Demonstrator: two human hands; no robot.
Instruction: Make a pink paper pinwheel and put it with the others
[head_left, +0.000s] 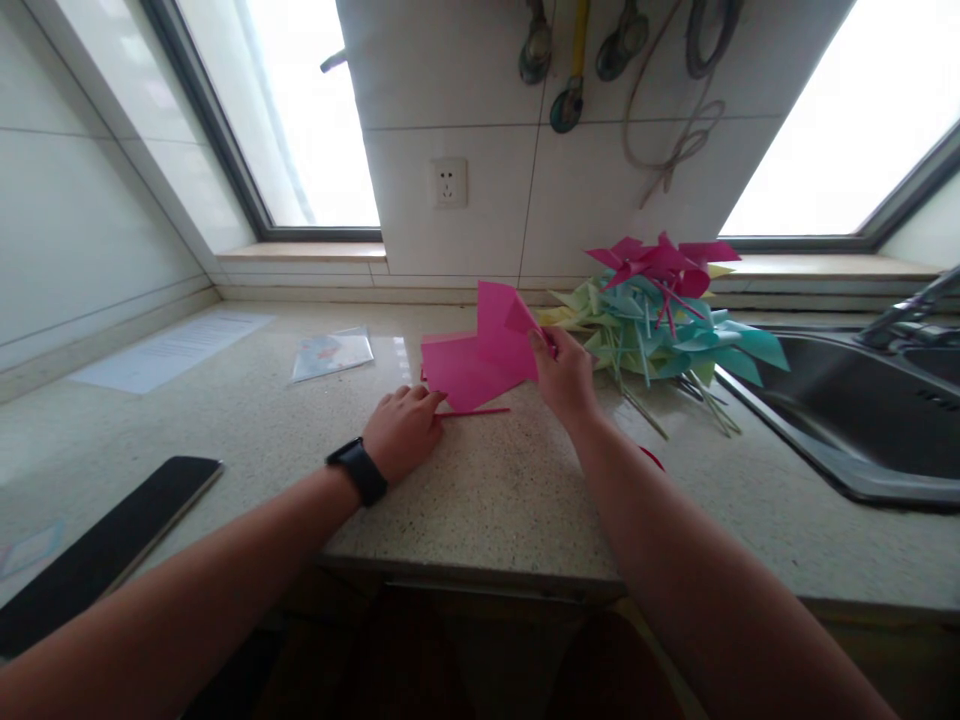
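A bright pink paper [465,368] lies on the counter in front of me. One part of it stands up, with a folded flap at its right side. My right hand [568,375] pinches the paper at that flap, between thumb and fingers. At the near left corner, the bent fingers of my left hand [405,428] are together and on the paper's edge; the exact contact is partly hidden. A thin pink stick [484,411] runs out from beside the left fingertips along the counter. A dark watch [358,470] is on my left wrist.
Paper pinwheels [660,310] in pink, blue and pale yellow-green are piled at right, beside a steel sink [847,400]. A clear packet [332,354] and a printed sheet [176,348] lie at left. Nearer is a long black flat object [120,530]. A wall socket [449,183] is behind.
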